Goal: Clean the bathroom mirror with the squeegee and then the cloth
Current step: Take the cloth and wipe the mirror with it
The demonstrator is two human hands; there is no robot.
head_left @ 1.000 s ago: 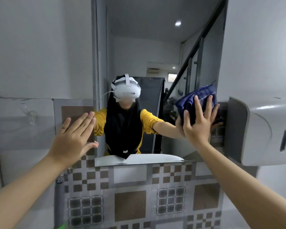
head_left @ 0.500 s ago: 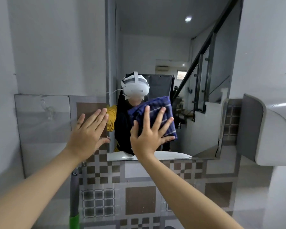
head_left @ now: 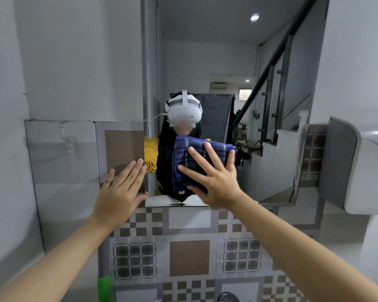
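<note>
pressing the blue cloth flat to the mirror, right hand splayed open; left hand open-palmed on the wall tile

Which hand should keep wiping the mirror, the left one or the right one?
The right hand, probably. It presses the blue cloth flat against the mirror with spread fingers. The left hand holds nothing and rests open on the tiled wall at the mirror's left edge.
</note>
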